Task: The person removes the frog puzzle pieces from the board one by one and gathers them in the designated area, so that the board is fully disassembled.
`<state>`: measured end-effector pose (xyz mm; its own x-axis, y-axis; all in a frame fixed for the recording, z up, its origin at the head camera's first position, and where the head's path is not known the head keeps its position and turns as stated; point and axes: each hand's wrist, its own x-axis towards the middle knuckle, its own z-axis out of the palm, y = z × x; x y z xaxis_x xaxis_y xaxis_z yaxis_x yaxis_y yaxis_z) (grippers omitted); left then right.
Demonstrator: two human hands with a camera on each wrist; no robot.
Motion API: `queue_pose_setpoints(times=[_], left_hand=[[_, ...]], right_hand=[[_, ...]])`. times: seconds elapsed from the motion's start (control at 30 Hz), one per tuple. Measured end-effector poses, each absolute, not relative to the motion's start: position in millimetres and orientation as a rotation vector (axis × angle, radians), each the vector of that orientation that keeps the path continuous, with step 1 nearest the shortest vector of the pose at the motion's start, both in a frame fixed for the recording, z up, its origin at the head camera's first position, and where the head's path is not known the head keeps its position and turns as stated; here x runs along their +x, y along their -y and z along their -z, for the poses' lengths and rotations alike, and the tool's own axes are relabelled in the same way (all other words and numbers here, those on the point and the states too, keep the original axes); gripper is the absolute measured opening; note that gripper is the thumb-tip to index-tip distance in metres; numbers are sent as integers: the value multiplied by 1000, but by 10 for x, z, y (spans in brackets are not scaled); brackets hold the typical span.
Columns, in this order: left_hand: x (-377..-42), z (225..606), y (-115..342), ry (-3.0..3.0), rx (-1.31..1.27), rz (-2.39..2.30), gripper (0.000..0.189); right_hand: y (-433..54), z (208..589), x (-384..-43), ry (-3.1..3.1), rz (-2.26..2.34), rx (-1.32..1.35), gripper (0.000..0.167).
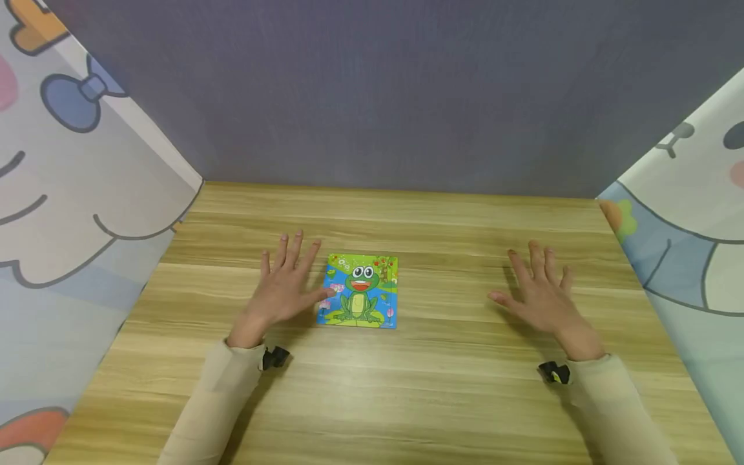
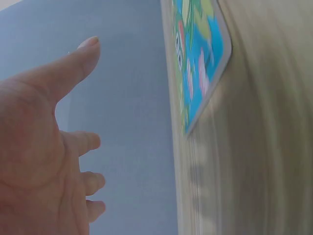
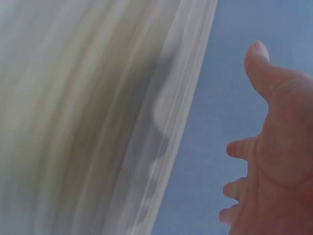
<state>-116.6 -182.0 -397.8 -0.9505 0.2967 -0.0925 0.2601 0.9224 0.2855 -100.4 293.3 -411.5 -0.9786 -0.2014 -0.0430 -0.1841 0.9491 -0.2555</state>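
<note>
A square frog picture puzzle (image 1: 360, 294) lies flat on the wooden table, its green frog on a blue background and facing upright in the head view. Just left of it, my left hand (image 1: 281, 290) hovers palm down with fingers spread, the thumb overlapping the puzzle's left edge in that view. From the left wrist, the puzzle (image 2: 200, 63) shows beyond the thumb, and a gap separates the hand from the tabletop. Well to the right, my right hand (image 1: 540, 294) is also raised over the table, fingers spread and holding nothing; its shadow falls on the wood in the right wrist view.
The wooden tabletop (image 1: 430, 394) meets a dark grey panel (image 1: 395, 97) along its back edge. Cartoon-printed walls stand on the left (image 1: 104, 187) and right (image 1: 697, 213). Both sleeves have a small black piece (image 1: 275, 358) at the cuff.
</note>
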Motion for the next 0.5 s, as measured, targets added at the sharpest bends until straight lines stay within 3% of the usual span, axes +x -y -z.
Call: queue_pose_setpoints(times=[0.5], left_hand=[[-989, 3999, 1580, -2828, 633, -467, 98]], right_hand=[[-2250, 4193, -1186, -3022, 469, -484, 88]])
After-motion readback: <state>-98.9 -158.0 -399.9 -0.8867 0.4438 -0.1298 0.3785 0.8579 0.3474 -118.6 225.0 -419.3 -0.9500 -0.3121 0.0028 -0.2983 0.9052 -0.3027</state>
